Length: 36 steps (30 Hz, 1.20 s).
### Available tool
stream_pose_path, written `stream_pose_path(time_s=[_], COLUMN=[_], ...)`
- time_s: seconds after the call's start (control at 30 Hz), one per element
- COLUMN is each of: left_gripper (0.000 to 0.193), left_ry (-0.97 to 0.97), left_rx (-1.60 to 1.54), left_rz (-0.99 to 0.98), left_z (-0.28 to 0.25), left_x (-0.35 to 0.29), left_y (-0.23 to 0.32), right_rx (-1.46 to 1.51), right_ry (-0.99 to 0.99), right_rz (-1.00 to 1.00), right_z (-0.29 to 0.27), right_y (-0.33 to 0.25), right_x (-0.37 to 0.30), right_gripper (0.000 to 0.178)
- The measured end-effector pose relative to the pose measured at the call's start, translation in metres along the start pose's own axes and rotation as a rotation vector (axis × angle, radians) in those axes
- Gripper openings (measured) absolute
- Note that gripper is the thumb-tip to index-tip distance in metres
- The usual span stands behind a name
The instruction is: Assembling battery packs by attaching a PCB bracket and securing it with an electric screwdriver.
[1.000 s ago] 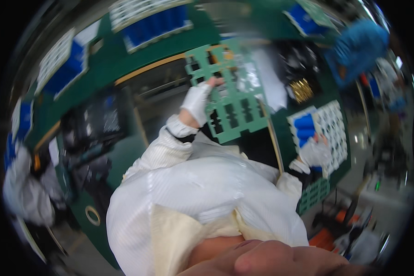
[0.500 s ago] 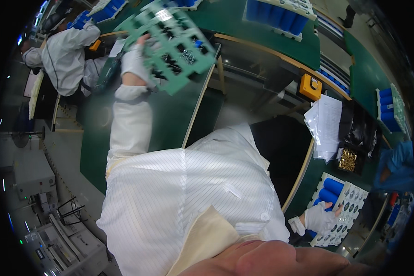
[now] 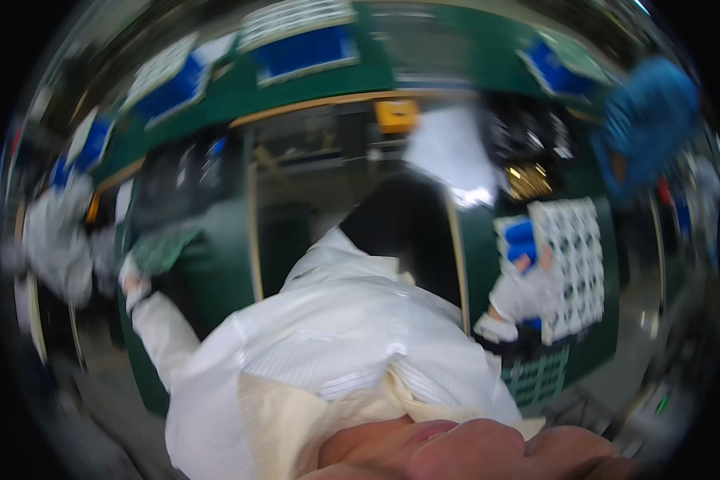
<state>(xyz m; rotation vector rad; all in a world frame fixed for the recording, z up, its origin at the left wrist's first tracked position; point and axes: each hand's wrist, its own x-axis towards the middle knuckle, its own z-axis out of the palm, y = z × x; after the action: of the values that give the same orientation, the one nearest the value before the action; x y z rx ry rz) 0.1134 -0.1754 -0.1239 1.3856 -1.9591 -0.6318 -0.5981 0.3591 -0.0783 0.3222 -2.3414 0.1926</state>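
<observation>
At the left, my left hand [image 3: 134, 276], in a white glove with bare fingertips, is closed on the edge of a green plastic cell holder [image 3: 165, 251]. The holder is tilted low by the left green table [image 3: 216, 256] and smeared by motion. On the right table, my right hand [image 3: 523, 293] grips a battery pack [image 3: 570, 264], a white holder with rows of round cell ends. Blue cylindrical cells [image 3: 520, 234] show along the pack's left side. My right fingers spread over the cells and the holder's edge; their undersides are hidden.
Behind the pack stand a black tray of brass-coloured small parts [image 3: 530, 182] and white papers [image 3: 454, 152]. More blue-and-white packs [image 3: 304, 52] line the far bench. A yellow box [image 3: 397, 117] sits at its edge. People work at far left [image 3: 60, 236] and far right [image 3: 648, 120].
My view has swung to the right. My left hand has lowered the green holder from high over the left table. The right hand stays on the battery pack.
</observation>
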Motion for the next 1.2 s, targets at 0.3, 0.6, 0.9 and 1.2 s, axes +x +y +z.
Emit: stream_pose_path(time_s=[0.3,0.6,0.9,1.2], left_gripper=[0.036,0.034,0.037,0.065], left_ry=[0.732,-0.719,-1.324,-1.706], left_rx=[0.195,-0.828,-0.727,-0.862], left_rz=[-0.197,0.396,0.829,0.292], left_z=[0.161,0.391,0.531,0.554], left_x=[0.107,0.014,-0.107,-0.137], left_y=[0.312,0.575,0.662,0.676], right_rx=[0.391,-0.247,-0.098,0.279], right_ry=[0.061,0.09,-0.313,0.07], right_rz=[0.14,0.71,1.368,1.477], right_z=[-0.03,-0.096,-0.083,-0.182], right_y=[-0.006,0.162,0.209,0.197], right_x=[-0.006,-0.072,-0.228,-0.147], right_gripper=[0.042,0.041,0.044,0.03])
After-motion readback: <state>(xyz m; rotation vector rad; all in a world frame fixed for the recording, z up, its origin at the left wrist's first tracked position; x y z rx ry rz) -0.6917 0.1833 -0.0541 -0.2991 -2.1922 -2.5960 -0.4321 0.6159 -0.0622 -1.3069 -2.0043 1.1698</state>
